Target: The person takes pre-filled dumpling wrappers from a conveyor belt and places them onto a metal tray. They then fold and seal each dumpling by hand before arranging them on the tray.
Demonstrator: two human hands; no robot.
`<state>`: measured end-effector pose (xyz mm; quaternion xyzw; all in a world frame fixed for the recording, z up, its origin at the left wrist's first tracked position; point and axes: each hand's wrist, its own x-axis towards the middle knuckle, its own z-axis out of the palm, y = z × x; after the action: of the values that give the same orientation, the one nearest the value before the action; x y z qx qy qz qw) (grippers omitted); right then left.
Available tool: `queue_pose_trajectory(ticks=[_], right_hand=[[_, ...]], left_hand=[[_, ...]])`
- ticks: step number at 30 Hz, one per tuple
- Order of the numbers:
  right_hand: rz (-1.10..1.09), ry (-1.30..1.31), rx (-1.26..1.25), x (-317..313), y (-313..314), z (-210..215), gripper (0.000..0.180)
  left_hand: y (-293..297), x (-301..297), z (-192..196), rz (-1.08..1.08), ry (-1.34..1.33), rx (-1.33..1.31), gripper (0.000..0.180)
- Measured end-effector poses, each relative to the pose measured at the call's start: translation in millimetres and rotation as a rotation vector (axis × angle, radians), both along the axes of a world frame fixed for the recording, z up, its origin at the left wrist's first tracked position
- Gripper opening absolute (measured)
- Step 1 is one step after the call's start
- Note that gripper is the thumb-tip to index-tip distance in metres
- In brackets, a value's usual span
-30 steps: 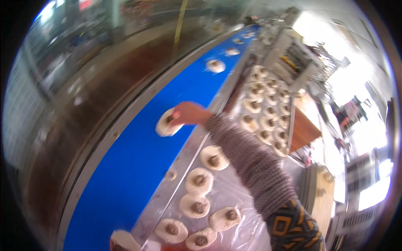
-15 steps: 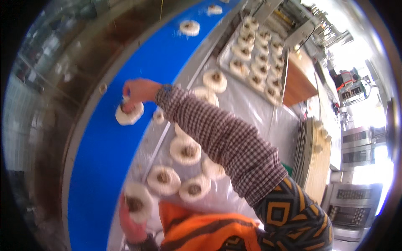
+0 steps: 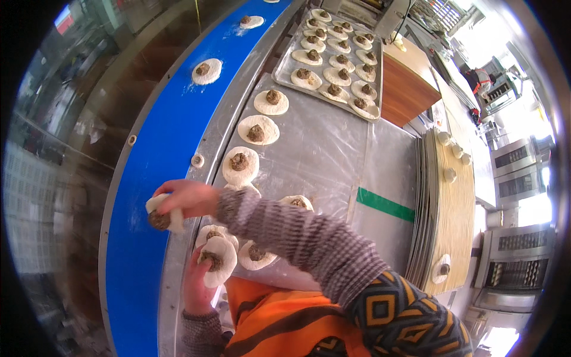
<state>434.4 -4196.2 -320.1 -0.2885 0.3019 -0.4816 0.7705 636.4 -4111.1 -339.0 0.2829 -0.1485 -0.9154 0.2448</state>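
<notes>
My right hand [image 3: 189, 199] is closed on a pale dough round with brown filling [image 3: 159, 220], held tilted above the near part of the blue conveyor belt [image 3: 140, 262]. Lower down, my left hand [image 3: 196, 285] grips a second filled dough round [image 3: 221, 272], its filling facing up. Beside that hand, more filled rounds [image 3: 256, 254] lie on the metal table, some partly under my right forearm. A row of them continues away along the belt's side, including a round [image 3: 239, 165] just beyond my right wrist. Farther up the belt rests another filled round [image 3: 207, 71].
A metal tray [image 3: 276, 70] bearing many filled rounds stands at the far end of the table [image 3: 321, 146]. To the right is a stack of thin boards [image 3: 443, 238] with small white pieces and one filled round on top. A wooden box [image 3: 407, 83] adjoins the tray.
My right hand has lifted a filled dough round off the belt and come nearer, toward my left hand. The left hand has risen slightly with its round. The view has shifted.
</notes>
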Motion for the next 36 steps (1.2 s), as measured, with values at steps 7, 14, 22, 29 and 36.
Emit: queue_pose_trajectory(ticks=[7, 14, 22, 29, 36], right_hand=[[-0.448, -0.259, 0.020, -144.0, 102.9, -27.0, 0.060], [-0.904, 0.275, 0.342, -208.0, 179.7, -69.0, 0.045], [-0.834, 1.784, 0.086, -215.3, 199.7, -67.6, 0.047], [-0.909, 1.411, 0.068, -206.0, 173.0, -35.9, 0.026], [-0.703, 1.376, -0.295, -183.2, 44.1, -3.3, 0.023]], left_hand=[[-25.6, -97.3, -1.7, -0.530, -0.265, -0.570, 0.045], [-47.3, -248.1, -75.7, -0.840, -0.248, -1.137, 0.039], [-43.7, -210.6, -24.0, -0.071, -0.474, -1.671, 0.028], [-183.6, -64.5, 10.0, 0.184, -1.352, -1.648, 0.035], [-168.9, -15.3, 47.4, 0.109, -1.216, -1.301, 0.032]])
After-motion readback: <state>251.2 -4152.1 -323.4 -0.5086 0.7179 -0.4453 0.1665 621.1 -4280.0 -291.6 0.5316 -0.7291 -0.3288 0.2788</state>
